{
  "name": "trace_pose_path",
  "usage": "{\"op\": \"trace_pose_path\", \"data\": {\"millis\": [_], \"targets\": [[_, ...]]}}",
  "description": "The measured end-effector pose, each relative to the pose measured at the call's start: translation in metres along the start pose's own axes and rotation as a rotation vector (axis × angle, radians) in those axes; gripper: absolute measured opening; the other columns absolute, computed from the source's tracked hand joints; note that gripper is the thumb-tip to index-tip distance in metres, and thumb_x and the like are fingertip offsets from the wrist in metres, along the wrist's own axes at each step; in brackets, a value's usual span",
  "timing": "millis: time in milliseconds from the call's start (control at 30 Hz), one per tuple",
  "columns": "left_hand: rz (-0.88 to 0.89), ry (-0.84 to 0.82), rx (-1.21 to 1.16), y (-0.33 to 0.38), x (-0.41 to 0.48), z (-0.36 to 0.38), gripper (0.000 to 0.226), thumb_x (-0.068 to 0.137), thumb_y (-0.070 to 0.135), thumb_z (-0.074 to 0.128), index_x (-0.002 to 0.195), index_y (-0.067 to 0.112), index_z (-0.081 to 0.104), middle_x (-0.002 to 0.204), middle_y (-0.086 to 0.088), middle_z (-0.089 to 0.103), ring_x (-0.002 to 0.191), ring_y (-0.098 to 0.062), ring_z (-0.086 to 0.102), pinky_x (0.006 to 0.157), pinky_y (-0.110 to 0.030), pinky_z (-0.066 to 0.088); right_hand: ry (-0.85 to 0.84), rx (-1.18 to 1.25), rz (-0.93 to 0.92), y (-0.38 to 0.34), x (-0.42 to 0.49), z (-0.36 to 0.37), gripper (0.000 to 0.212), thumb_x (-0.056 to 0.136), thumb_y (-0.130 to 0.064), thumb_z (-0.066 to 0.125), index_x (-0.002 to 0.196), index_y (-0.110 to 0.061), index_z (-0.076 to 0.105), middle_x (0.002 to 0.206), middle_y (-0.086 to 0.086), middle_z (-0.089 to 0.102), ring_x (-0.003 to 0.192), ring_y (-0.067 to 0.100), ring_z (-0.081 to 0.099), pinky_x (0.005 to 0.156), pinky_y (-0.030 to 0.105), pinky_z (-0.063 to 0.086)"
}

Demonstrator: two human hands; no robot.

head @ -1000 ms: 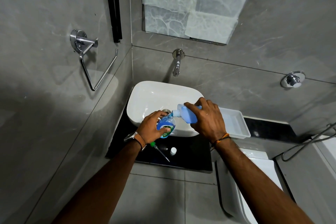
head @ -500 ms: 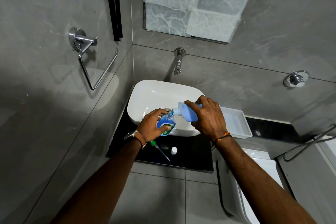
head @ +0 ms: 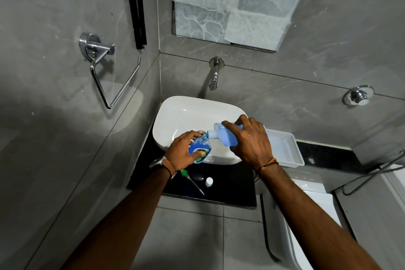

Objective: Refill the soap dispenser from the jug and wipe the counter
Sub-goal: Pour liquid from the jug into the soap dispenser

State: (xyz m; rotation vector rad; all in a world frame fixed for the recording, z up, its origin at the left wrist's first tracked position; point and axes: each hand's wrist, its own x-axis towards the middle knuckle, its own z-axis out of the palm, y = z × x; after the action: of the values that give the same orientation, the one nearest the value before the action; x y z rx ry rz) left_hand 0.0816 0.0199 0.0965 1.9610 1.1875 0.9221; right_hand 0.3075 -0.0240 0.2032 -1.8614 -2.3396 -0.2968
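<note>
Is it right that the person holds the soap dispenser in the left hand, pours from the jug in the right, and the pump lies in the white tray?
One detail is wrong. The head view shows the pump lying on the black counter, not in the white tray. The rest stands.

Bathroom; grey tiled walls; white basin [head: 186, 114] on black bench [head: 230, 184]; wall tap [head: 214, 74]; chrome towel ring [head: 109, 76]; covered mirror [head: 230, 4]; toilet cistern [head: 311, 199].

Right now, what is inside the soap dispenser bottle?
Blue liquid fills much of the soap dispenser bottle, held by the left hand. Its label and the fingers hide the exact level.
</note>
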Motion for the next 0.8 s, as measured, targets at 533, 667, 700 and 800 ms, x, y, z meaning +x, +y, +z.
{"op": "trace_pose_path", "data": {"millis": [533, 667, 700, 800], "targets": [[-0.004, 0.009, -0.024, 0.0005, 0.0015, 0.0045, 0.053, 0.075, 0.026, 0.085, 0.120, 0.022, 0.056, 0.113, 0.011, 0.061, 0.100, -0.011, 0.063, 0.083, -0.011, 0.053, 0.021, -0.006, -0.003, 0.0032, 0.0002, 0.0005, 0.082, 0.062, -0.028, 0.092, 0.137, -0.025, 0.059, 0.116, 0.013, 0.059, 0.102, 0.036, 0.059, 0.085, 0.047, 0.049], [-0.004, 0.006, -0.024, -0.0006, 0.0008, 0.0053, 0.053, 0.075, 0.028, 0.085, 0.119, 0.023, 0.056, 0.113, 0.011, 0.061, 0.100, -0.011, 0.064, 0.082, -0.009, 0.052, 0.018, -0.004, -0.003, 0.0032, -0.0002, 0.0006, 0.084, 0.061, -0.028, 0.093, 0.138, -0.024, 0.059, 0.116, 0.014, 0.059, 0.103, 0.036, 0.059, 0.086, 0.047, 0.050], [-0.005, 0.007, -0.025, -0.0007, 0.0005, 0.0054, 0.053, 0.075, 0.028, 0.085, 0.119, 0.024, 0.056, 0.113, 0.012, 0.061, 0.100, -0.010, 0.064, 0.082, -0.009, 0.052, 0.020, -0.004, -0.003, 0.0032, -0.0001, 0.0008, 0.084, 0.061, -0.027, 0.094, 0.138, -0.024, 0.059, 0.116, 0.014, 0.059, 0.102, 0.036, 0.059, 0.086, 0.047, 0.050], [-0.005, 0.005, -0.019, -0.0007, 0.0009, 0.0058, 0.053, 0.075, 0.027, 0.085, 0.119, 0.025, 0.056, 0.113, 0.012, 0.061, 0.101, -0.010, 0.064, 0.085, -0.015, 0.055, 0.020, -0.005, -0.002, 0.0031, -0.0002, 0.0016, 0.084, 0.060, -0.028, 0.094, 0.137, -0.024, 0.060, 0.115, 0.014, 0.059, 0.101, 0.036, 0.060, 0.085, 0.048, 0.051]]}}
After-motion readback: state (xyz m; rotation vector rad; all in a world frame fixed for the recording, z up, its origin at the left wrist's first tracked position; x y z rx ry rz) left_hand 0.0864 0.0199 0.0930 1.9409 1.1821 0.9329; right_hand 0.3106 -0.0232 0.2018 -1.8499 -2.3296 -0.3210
